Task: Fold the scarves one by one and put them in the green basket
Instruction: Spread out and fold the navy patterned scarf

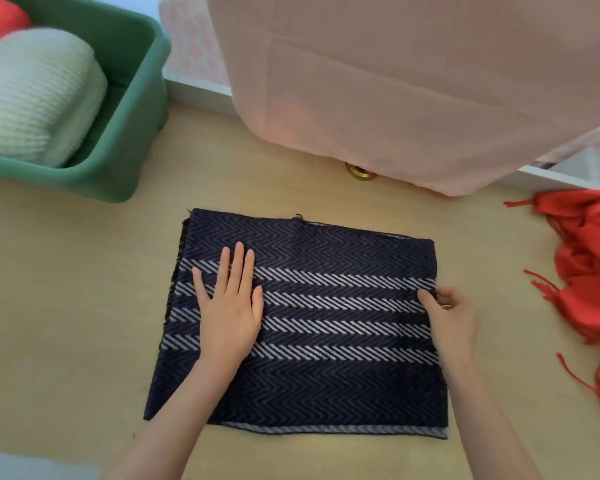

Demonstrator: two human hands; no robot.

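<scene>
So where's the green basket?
The green basket sits top left in the head view, on the table beyond the navy scarf, holding a white scarf.

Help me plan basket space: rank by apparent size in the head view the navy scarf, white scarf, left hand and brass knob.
Largest to smallest:
1. navy scarf
2. white scarf, rolled and cut off by the frame edge, so its full size is unsure
3. left hand
4. brass knob, partly hidden

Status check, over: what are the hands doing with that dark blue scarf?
Left hand flat on navy scarf. Right hand pinches its right edge. Scarf folded flat, not yet in green basket. Nothing lies between them.
</scene>
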